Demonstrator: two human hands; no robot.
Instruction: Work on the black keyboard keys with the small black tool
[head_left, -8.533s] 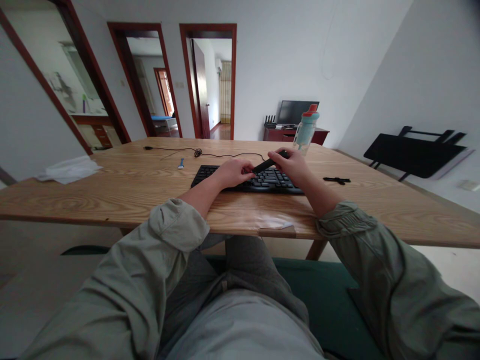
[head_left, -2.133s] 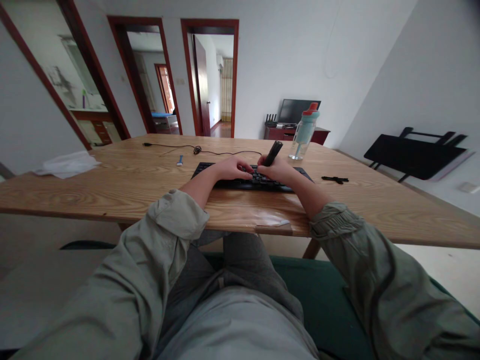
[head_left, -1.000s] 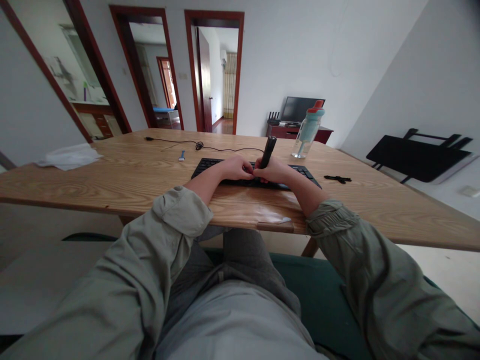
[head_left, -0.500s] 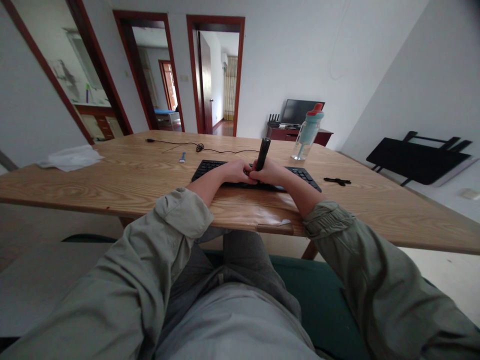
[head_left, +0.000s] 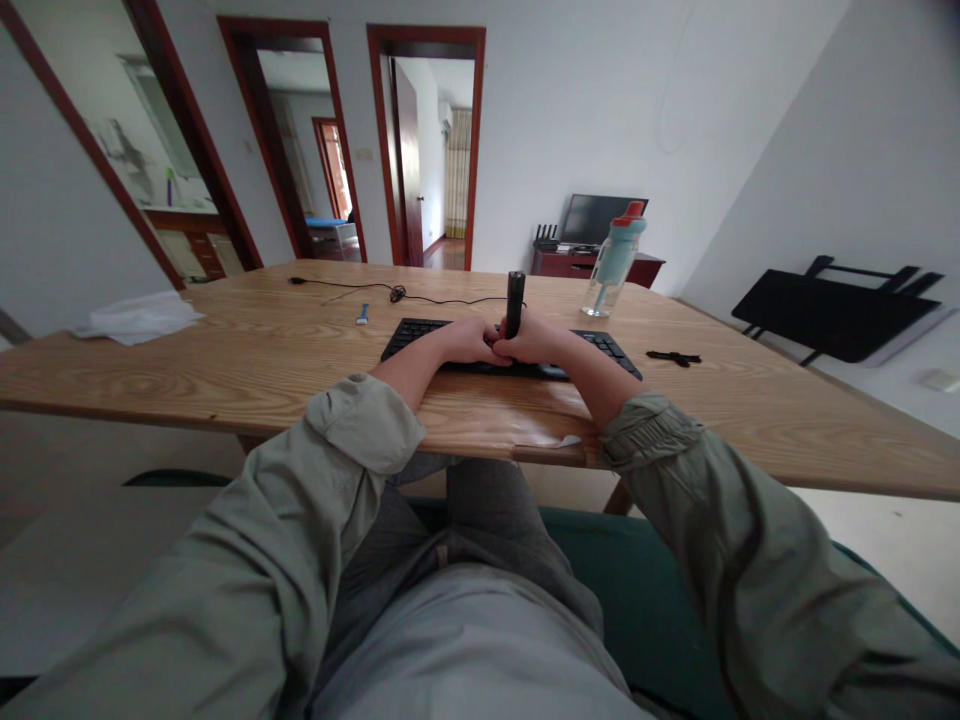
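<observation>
A black keyboard lies on the wooden table in front of me, its middle covered by my hands. My right hand is closed around a black cylindrical tool handle, which stands nearly upright over the keyboard. The tool's lower end is hidden behind my fingers. Resting at the keyboard's middle, my left hand has its fingers curled in and touches the right hand. What its fingertips hold, if anything, I cannot make out.
A black cable runs across the table behind the keyboard. Near it lies a small blue-and-white item. A water bottle stands behind to the right, a black strap-like item lies right, and white tissue lies left.
The black handle has swung from leaning right to nearly upright. Both hands stay at the middle of the keyboard, and the view has shifted slightly.
</observation>
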